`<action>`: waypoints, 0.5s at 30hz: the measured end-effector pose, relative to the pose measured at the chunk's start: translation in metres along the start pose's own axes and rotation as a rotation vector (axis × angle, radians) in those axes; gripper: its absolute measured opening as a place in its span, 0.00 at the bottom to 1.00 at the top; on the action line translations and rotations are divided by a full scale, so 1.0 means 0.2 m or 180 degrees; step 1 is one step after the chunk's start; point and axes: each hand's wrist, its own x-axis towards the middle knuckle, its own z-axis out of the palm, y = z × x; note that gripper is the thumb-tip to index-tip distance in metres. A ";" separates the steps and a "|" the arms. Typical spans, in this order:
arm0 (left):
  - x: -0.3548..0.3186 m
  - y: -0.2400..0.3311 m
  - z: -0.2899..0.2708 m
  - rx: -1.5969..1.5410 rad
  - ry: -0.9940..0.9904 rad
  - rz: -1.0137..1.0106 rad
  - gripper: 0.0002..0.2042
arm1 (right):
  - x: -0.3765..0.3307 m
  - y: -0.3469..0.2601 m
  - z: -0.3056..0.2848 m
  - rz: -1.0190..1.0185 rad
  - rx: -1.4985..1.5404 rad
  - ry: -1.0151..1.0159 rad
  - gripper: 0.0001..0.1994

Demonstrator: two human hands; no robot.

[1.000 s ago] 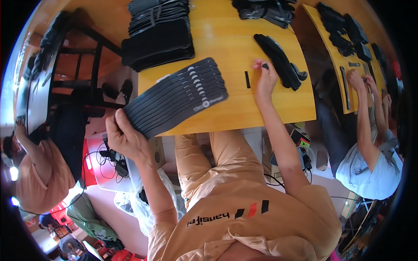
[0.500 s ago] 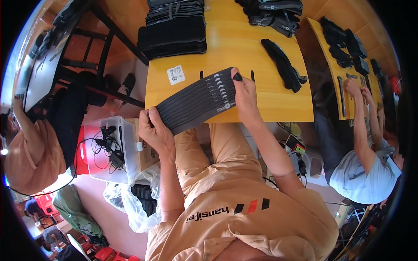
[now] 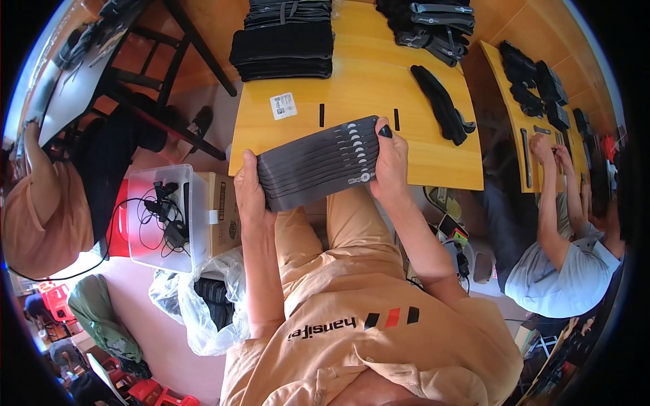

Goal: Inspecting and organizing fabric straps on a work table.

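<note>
Between my two hands is a fanned stack of dark grey flat strips (image 3: 311, 162), with white marks down its right end. My left hand (image 3: 252, 189) is closed on the stack's left end, thumb at the near face. My right hand (image 3: 391, 162) grips the right end; its thumb has a dark tip. The stack hangs over the front edge of the yellow wooden table (image 3: 447, 166), tilted slightly up to the right. Beyond it on the table lie two short black strips (image 3: 321, 115) and a white printed label (image 3: 284, 106).
Black folded fabric pieces (image 3: 281, 54) are piled at the table's far left. A black fabric band (image 3: 437, 101) lies at right, with a dark pile (image 3: 433, 27) behind it. Left of my legs stands a clear plastic bin (image 3: 162, 223) with cables. Co-workers sit on both sides.
The left end of the stack has risen and its right end has dropped slightly, so it lies more level. Both hands keep their hold. The whole view has shifted a little.
</note>
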 end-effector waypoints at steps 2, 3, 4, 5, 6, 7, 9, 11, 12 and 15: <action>0.00 0.01 0.00 -0.0120 -0.0031 -0.0015 0.21 | -0.01 0.02 0.00 0.0072 0.0277 0.0050 0.17; 0.00 0.00 -0.01 0.0007 -0.0051 0.0018 0.21 | -0.01 0.03 0.00 0.0074 0.0282 0.0039 0.17; 0.01 0.00 -0.03 0.0133 -0.0065 0.0044 0.22 | -0.01 0.04 -0.02 -0.0023 0.0125 0.0178 0.17; 0.02 0.00 -0.05 0.0133 -0.0052 0.0049 0.22 | 0.00 0.04 -0.04 -0.0121 -0.0031 0.0315 0.17; 0.03 0.02 -0.08 0.0094 -0.0172 0.0036 0.25 | 0.01 0.03 -0.05 -0.0111 -0.0029 0.0304 0.17; 0.03 0.02 -0.10 0.0057 -0.0295 0.0015 0.28 | 0.02 0.02 -0.08 -0.0197 0.0001 0.0498 0.17; 0.01 0.03 -0.10 -0.0329 -0.0697 -0.0032 0.30 | 0.03 0.00 -0.10 -0.0305 0.0026 0.0686 0.19; -0.02 -0.01 -0.07 -0.0801 -0.1203 -0.0103 0.36 | 0.03 0.03 -0.11 -0.0349 -0.0005 0.0804 0.19; -0.04 -0.06 -0.04 -0.0797 -0.1207 -0.0104 0.36 | 0.04 0.04 -0.10 -0.0383 -0.0040 0.0913 0.19; -0.09 -0.21 0.05 -0.0792 -0.0705 -0.0228 0.23 | 0.00 0.08 -0.05 -0.0303 0.0040 0.0897 0.20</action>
